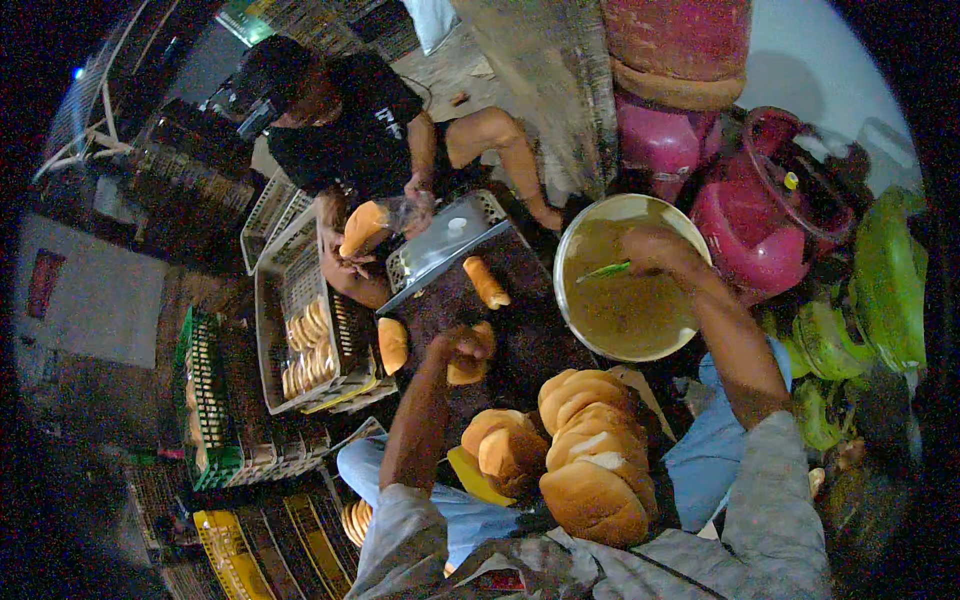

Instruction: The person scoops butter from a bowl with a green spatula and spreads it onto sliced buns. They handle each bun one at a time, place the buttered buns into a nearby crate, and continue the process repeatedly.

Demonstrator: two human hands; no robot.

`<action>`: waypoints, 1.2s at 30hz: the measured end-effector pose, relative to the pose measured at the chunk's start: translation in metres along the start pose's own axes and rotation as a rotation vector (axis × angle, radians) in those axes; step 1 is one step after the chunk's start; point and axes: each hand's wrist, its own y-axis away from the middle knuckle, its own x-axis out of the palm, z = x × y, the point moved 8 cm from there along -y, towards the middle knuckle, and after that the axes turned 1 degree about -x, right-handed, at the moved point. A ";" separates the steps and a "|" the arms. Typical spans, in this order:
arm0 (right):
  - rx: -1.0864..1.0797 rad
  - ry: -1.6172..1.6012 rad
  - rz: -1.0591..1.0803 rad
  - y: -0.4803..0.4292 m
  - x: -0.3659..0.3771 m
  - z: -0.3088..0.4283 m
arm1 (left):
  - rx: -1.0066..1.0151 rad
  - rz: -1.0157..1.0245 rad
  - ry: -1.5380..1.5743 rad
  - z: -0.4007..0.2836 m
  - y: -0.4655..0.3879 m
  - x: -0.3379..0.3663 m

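My left hand is closed around a bread roll above the dark work surface. My right hand grips a green utensil, whose exact kind I cannot tell. It reaches over a round metal basin holding a brownish spread or liquid. A row of golden bread lies close to my lap. Beside it, more rolls are piled on something yellow. One long roll rests near the metal-edged tray, and another roll sits left of my left hand.
Opposite me, a co-worker holds a roll and a clear plastic bag over a tray. Crates with packed bread stand at the left, including a green crate. Pink gas cylinders and green bananas are at the right.
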 end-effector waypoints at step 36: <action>-0.424 -0.722 -0.158 0.053 -0.089 0.143 | 0.046 0.040 0.792 -0.070 0.198 0.072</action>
